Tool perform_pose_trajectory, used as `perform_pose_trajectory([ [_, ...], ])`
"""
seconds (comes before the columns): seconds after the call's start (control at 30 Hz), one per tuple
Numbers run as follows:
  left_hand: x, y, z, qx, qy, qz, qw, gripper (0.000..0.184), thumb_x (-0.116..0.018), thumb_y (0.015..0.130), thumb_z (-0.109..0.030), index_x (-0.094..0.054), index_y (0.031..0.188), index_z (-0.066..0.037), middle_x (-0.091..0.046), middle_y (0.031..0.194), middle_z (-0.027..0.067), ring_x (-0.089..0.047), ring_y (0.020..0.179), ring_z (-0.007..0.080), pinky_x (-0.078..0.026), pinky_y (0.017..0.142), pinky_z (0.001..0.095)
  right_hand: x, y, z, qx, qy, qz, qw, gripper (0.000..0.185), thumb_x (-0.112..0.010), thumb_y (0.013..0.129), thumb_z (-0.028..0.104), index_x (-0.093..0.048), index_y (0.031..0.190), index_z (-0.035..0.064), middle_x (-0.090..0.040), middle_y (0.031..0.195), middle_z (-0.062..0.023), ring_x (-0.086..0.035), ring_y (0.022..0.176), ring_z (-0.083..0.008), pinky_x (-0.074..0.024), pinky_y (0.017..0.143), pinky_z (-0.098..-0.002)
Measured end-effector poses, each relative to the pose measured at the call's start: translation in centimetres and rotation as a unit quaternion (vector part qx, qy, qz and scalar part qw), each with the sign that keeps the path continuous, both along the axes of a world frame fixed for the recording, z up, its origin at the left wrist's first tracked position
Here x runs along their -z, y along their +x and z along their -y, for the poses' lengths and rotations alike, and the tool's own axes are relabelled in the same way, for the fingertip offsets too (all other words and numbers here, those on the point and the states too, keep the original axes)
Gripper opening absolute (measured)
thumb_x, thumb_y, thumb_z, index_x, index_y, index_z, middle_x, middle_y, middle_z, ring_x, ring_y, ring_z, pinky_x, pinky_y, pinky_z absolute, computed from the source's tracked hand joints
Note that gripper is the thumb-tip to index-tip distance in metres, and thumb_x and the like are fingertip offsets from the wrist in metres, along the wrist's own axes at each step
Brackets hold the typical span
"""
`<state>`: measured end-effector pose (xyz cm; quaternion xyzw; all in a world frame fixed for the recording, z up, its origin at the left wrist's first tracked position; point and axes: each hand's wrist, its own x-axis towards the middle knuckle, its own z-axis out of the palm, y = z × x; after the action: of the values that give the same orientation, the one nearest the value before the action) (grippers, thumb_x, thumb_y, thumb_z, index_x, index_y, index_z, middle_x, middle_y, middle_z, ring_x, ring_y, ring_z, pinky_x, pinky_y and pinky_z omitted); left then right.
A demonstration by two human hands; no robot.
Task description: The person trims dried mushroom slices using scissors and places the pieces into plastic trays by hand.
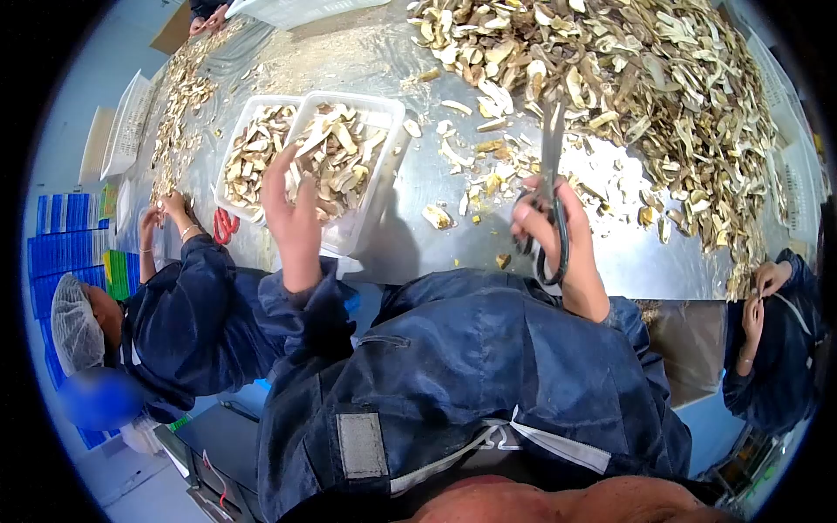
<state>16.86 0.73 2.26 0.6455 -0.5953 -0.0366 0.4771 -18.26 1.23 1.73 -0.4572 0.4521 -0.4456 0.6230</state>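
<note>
My left hand (295,218) is raised over the near edge of a white plastic basket (397,118), its fingers apart. Sliced dried mushrooms (353,179) lie in that basket, some right by the fingertips. A second white basket (228,144) with more slices sits against it on the left. In my right hand (567,240) is a pair of black-handled scissors (551,148), blades pointing away from me over the table. Loose mushroom slices and crumbs (493,179) are scattered around the blades.
A large heap of mushroom slices (645,78) covers the far right of the metal table (436,253). Red-handled scissors (226,226) lie left of the baskets. A co-worker (187,322) sits at left, another (776,340) at right; a third person's hands (209,21) show at the far end.
</note>
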Motion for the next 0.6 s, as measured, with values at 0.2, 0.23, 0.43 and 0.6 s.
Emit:
perform_pose_trajectory([
  [0.2,3.7,2.6,-0.2,-0.052,0.05,0.193,0.979,0.043,-0.066,0.092,-0.017,-0.06,0.133,-0.007,-0.058,0.135,0.0201,-0.051,0.129,0.0373,-0.037,0.109,0.0493,0.0,4.1,-1.0,-0.176,0.163,0.135,0.961,0.051,-0.067,0.095,0.02,-0.045,0.137,0.0011,-0.066,0.109,-0.0141,-0.065,0.102,-0.023,-0.0512,0.092,-0.0369],
  [0.23,3.7,1.9,-0.1,-0.059,0.065,0.217,0.972,0.043,-0.067,0.092,-0.019,-0.06,0.133,-0.007,-0.057,0.135,0.0203,-0.05,0.13,0.0374,-0.037,0.109,0.0493,0.5,4.7,-1.0,-0.194,0.181,0.144,0.953,0.051,-0.067,0.094,0.02,-0.045,0.137,0.0015,-0.066,0.11,-0.0138,-0.065,0.103,-0.0233,-0.051,0.093,-0.0368],
  [0.43,3.4,-0.3,-2.8,-0.032,0.069,0.171,0.982,0.035,-0.068,0.09,-0.015,-0.065,0.124,-0.009,-0.059,0.132,0.0207,-0.055,0.121,0.0389,-0.041,0.102,0.0481,3.3,4.8,-0.2,-0.183,0.146,0.118,0.965,0.057,-0.071,0.093,0.02,-0.043,0.138,-0.0007,-0.069,0.111,-0.0163,-0.067,0.1,-0.023,-0.0525,0.088,-0.0339],
  [0.6,2.6,0.4,-3.3,-0.044,0.032,0.109,0.993,0.028,-0.068,0.089,-0.01,-0.068,0.117,-0.005,-0.061,0.129,0.021,-0.056,0.119,0.0384,-0.042,0.103,0.0452,5.9,1.9,1.7,-0.037,0.116,0.14,0.983,0.057,-0.071,0.089,0.021,-0.043,0.135,0.0009,-0.068,0.101,-0.0129,-0.068,0.1,-0.026,-0.0505,0.078,-0.0326],
])
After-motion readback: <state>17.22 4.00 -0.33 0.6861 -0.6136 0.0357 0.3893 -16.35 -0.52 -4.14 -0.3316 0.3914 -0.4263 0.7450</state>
